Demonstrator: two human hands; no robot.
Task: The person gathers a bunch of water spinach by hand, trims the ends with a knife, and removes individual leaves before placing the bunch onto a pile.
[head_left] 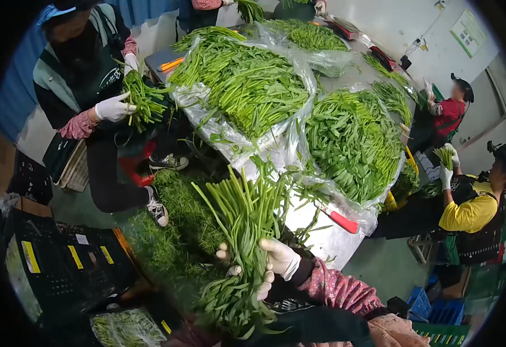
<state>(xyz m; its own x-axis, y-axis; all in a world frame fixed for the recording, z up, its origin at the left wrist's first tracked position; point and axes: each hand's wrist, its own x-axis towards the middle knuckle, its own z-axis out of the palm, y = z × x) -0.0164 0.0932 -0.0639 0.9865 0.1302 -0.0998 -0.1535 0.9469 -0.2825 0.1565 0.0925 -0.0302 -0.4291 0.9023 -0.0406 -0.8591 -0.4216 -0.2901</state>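
Observation:
A thick bunch of water spinach (242,214) stands upright in front of me, cut stem ends up and leaves hanging down. My right hand (280,260), in a white glove, is wrapped round its right side. On the left side, the gloved fingers of my left hand (228,258) curl round the same bunch; most of that hand is hidden behind stems and leaves. Just beyond the bunch, a red-handled knife (344,222) lies on the metal table (316,234), its blade partly under stray leaves.
Big heaps of water spinach (253,87) lie on plastic sheeting (290,136) across the table. Trimmings (178,231) cover the floor at left, near black crates (62,260). Co-workers stand around: one at left (85,75) and one in yellow (469,208) hold bunches.

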